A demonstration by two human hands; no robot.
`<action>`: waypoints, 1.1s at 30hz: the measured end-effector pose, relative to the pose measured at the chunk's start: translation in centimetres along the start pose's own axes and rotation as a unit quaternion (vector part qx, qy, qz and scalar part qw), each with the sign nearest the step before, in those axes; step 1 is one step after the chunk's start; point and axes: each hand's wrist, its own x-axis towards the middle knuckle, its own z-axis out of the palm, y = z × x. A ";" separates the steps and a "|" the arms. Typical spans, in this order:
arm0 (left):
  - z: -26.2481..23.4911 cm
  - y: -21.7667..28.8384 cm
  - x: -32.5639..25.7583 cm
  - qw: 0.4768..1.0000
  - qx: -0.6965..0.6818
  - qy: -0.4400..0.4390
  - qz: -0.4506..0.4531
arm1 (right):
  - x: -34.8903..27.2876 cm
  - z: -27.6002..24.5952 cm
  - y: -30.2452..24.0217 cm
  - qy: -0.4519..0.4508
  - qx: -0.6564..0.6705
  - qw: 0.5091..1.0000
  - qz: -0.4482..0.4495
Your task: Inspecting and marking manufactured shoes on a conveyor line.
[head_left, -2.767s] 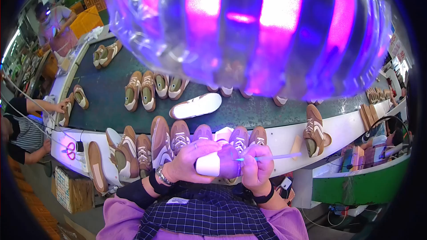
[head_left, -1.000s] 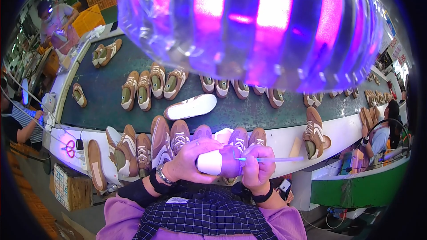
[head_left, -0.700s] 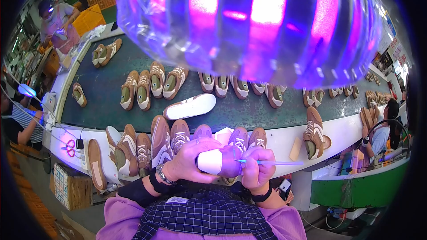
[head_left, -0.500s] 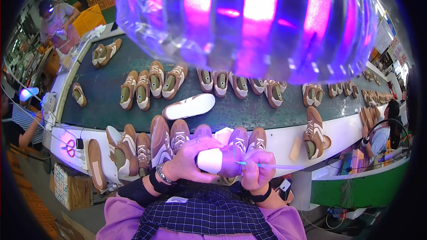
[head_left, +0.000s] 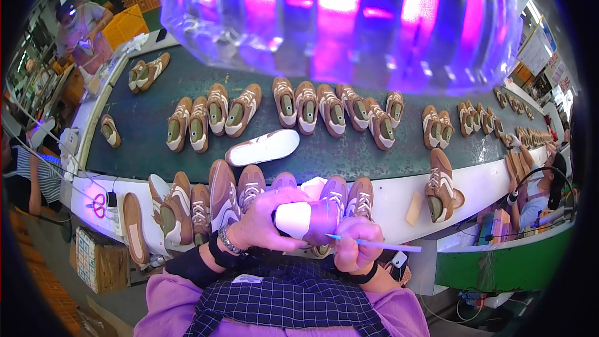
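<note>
My left hand (head_left: 265, 219) is wrapped round a shoe (head_left: 319, 224) just above the near edge of the bench. A white panel (head_left: 292, 220) on this shoe faces up, and the rest looks purple-brown under the lamp light. In my right hand (head_left: 360, 243) is a slim pen-like tool (head_left: 390, 247), its pale shaft sticking out to the right. The bluish tip points left at the shoe's surface; whether it touches I cannot tell. Just beyond my hands stand brown lace-up shoes (head_left: 360, 198) with white stripes.
A lit purple lamp (head_left: 340, 31) in clear plastic hangs overhead. Rows of brown shoes stand on the dark green belt (head_left: 143, 150), one with its white sole (head_left: 262, 148) showing. Red-handled scissors (head_left: 97, 205) lie at left. Other people work at both sides.
The pen-like tool has shifted slightly down and left, and its shaft tilts more downward to the right. My left hand still holds the shoe. At right, a co-worker has moved an arm toward the belt.
</note>
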 end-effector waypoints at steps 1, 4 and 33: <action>0.0 0.0 0.0 1.000 0.000 -0.004 0.000 | 0.1 -0.1 -0.1 -0.035 -0.021 0.999 -0.027; -0.1 0.3 0.1 1.000 -0.014 0.005 -0.026 | 0.7 -0.7 -0.7 -0.102 -0.063 0.990 -0.075; 0.8 0.3 -0.1 1.000 0.024 0.003 0.010 | 1.3 -2.2 -0.2 0.039 0.228 0.949 0.212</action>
